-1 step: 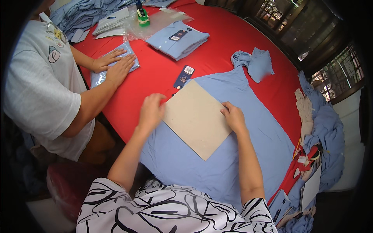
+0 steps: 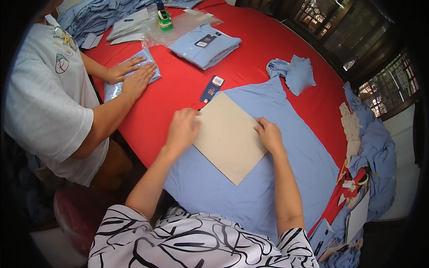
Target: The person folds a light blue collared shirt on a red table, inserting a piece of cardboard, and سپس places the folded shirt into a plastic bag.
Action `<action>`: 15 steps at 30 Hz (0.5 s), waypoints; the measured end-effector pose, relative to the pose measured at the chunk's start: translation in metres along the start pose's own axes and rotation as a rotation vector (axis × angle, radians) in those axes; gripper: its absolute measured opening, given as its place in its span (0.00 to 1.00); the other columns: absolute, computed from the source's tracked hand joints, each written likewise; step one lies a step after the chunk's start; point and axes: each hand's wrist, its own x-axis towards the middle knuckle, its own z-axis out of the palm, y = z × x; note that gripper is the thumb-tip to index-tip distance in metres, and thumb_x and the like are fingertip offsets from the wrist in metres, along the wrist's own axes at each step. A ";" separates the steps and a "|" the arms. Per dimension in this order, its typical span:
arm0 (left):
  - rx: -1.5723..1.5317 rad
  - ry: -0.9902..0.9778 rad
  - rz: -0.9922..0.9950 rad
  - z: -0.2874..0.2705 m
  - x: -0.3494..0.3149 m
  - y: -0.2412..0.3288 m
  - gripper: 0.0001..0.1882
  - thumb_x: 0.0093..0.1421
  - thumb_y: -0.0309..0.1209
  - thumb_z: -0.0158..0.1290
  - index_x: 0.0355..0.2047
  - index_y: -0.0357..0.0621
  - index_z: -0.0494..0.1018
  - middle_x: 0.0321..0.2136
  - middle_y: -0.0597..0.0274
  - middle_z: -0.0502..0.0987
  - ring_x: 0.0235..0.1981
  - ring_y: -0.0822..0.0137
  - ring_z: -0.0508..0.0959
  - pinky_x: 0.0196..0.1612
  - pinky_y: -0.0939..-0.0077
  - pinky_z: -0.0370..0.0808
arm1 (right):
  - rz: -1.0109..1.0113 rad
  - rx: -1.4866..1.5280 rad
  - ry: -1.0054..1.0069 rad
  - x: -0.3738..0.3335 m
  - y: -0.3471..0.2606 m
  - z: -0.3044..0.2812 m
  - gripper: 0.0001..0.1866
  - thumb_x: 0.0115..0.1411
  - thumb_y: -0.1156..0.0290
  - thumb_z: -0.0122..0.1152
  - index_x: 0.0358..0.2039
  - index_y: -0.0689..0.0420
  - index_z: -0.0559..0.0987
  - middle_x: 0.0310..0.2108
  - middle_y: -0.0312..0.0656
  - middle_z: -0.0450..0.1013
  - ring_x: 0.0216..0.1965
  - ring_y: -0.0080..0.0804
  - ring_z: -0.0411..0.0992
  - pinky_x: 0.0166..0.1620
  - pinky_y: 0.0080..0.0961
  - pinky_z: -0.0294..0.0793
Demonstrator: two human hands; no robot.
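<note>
A square sheet of beige cardboard (image 2: 230, 138) lies cornerwise on a light blue shirt (image 2: 295, 178) spread over the table. My right hand (image 2: 269, 136) has its curled fingers and thumb pinched at the cardboard's right corner. My left hand (image 2: 183, 131) is over the opposite, left corner and hides it. Its fingers are bent and smeared by motion, so whether they hold any cloth cannot be seen. Just beyond the cardboard's far corner lies a dark blue hang tag (image 2: 212, 88) with a white label.
A co-worker's hands (image 2: 134, 73) press flat on a bagged blue garment (image 2: 111, 91) at the left. A folded blue shirt (image 2: 214, 51) with a tag lies on the red cloth (image 2: 250, 44). Behind are a green tape dispenser (image 2: 165, 20) and clear bags; blue garments (image 2: 373, 156) heap up at right.
My left hand has moved a little to the right, further over the cardboard's left corner. My right hand stays at its corner. The co-worker's hands look unmoved.
</note>
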 end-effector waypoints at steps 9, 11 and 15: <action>0.223 -0.119 0.189 0.060 -0.006 0.030 0.37 0.56 0.60 0.54 0.63 0.63 0.68 0.66 0.63 0.62 0.69 0.49 0.53 0.68 0.33 0.37 | -0.058 -0.196 0.171 0.017 0.014 -0.003 0.21 0.61 0.61 0.58 0.55 0.52 0.76 0.53 0.47 0.72 0.52 0.50 0.70 0.53 0.45 0.68; 0.212 -0.127 0.191 0.060 -0.005 0.034 0.37 0.55 0.60 0.55 0.63 0.63 0.68 0.66 0.64 0.62 0.69 0.49 0.53 0.68 0.33 0.37 | -0.029 -0.299 0.412 0.034 0.041 -0.005 0.22 0.60 0.62 0.60 0.55 0.52 0.75 0.54 0.45 0.70 0.52 0.48 0.68 0.54 0.46 0.66; 0.201 -0.147 0.196 0.060 0.001 0.036 0.37 0.54 0.60 0.56 0.62 0.62 0.69 0.66 0.65 0.62 0.69 0.49 0.53 0.69 0.35 0.39 | 0.159 -0.345 0.590 0.072 0.071 -0.019 0.22 0.58 0.64 0.63 0.52 0.55 0.76 0.53 0.44 0.70 0.52 0.46 0.67 0.54 0.45 0.66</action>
